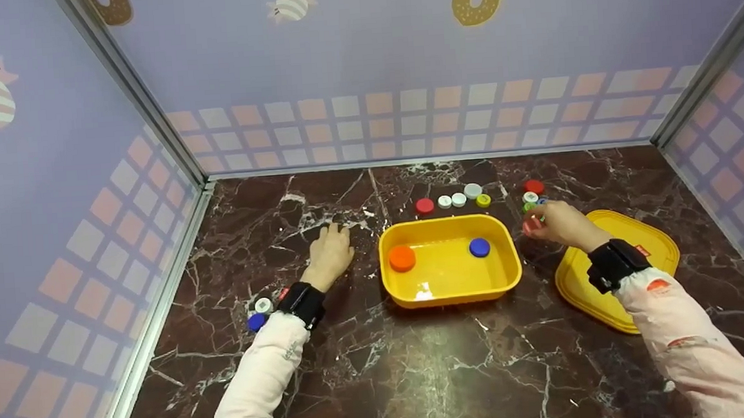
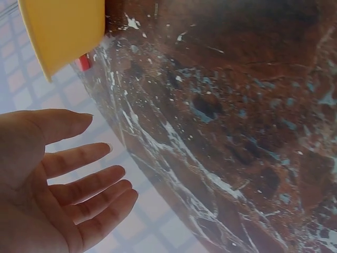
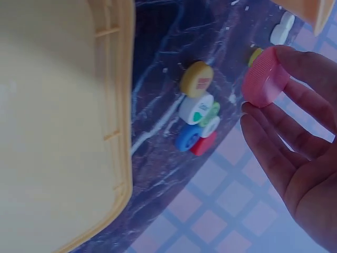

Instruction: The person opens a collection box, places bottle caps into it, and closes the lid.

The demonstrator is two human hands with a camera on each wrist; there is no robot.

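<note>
My right hand (image 1: 563, 223) pinches a ridged pink bottle cap (image 3: 266, 76) between thumb and fingers, to the right of the yellow box (image 1: 449, 293). An orange cap (image 1: 402, 258) and a blue cap (image 1: 479, 247) lie inside that box. Beyond the pinched cap, the right wrist view shows a cluster on the tabletop: a yellow cap (image 3: 197, 79), a white one (image 3: 196, 109), a blue one (image 3: 188, 138), a red one (image 3: 204, 143) and others. On the box's left, my left hand (image 1: 331, 253) is over the marble tabletop, fingers relaxed and holding nothing.
Behind the box, a row has a red cap (image 1: 424, 206), several white ones and a yellow-green cap (image 1: 483, 200). A white cap (image 1: 263, 305) and a dark blue cap (image 1: 256, 321) lie beside my left wrist. The yellow lid (image 1: 661, 243) lies under my right forearm. Patterned walls enclose the table.
</note>
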